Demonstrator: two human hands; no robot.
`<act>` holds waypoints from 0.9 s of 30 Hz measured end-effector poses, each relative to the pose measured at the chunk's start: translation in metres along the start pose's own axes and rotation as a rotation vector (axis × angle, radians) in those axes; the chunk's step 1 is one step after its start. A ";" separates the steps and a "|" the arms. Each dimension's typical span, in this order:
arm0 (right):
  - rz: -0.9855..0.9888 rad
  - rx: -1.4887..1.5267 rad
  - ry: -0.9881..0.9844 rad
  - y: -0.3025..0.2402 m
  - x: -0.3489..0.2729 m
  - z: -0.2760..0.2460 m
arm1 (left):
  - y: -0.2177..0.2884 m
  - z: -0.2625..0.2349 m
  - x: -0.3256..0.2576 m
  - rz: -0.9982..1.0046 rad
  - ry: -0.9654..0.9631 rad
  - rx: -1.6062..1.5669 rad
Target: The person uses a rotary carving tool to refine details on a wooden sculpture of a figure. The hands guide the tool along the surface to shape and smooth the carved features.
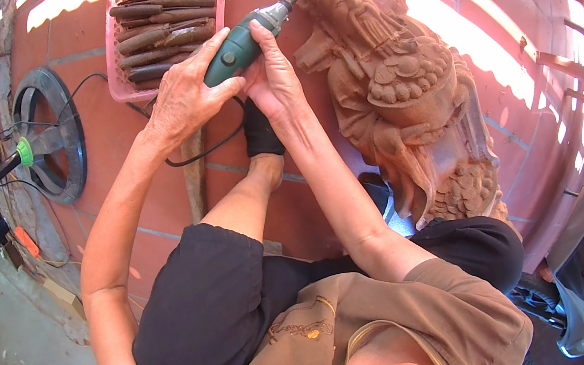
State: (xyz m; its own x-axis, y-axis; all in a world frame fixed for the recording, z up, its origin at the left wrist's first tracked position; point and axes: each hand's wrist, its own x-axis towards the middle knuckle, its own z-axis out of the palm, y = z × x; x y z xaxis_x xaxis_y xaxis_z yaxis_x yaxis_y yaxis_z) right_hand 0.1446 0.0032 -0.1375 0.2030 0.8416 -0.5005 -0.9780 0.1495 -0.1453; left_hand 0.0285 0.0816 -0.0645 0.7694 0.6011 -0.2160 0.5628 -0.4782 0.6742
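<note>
Both hands gripping green rotary tool, carved wooden statue

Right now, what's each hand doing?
Left hand: closed on the green rotary tool.
Right hand: closed on the same tool, its tip at the wooden statue.

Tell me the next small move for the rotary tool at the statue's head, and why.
Probably ease the green rotary tool slightly along the carved statue near its headpiece: the bit tip sits at the head's edge, and both the left hand and right hand already steady the tool body.
</note>
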 end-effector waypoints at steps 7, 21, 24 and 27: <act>-0.001 -0.076 0.050 0.000 -0.009 -0.009 | 0.001 0.012 -0.012 -0.009 0.032 -0.008; -0.017 -0.114 0.107 -0.003 -0.027 -0.019 | 0.011 0.026 -0.025 -0.025 0.017 -0.110; -0.018 -0.119 0.107 -0.004 -0.031 -0.021 | 0.013 0.027 -0.026 -0.046 -0.004 -0.121; -0.033 -0.161 0.097 -0.006 -0.030 -0.018 | 0.010 0.031 -0.026 -0.049 0.024 -0.131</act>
State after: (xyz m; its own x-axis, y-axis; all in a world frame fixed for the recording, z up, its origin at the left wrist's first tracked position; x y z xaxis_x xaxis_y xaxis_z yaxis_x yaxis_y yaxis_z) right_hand 0.1449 -0.0321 -0.1371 0.2463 0.7827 -0.5716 -0.9520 0.0847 -0.2942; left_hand 0.0233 0.0413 -0.0733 0.7338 0.6375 -0.2348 0.5539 -0.3612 0.7501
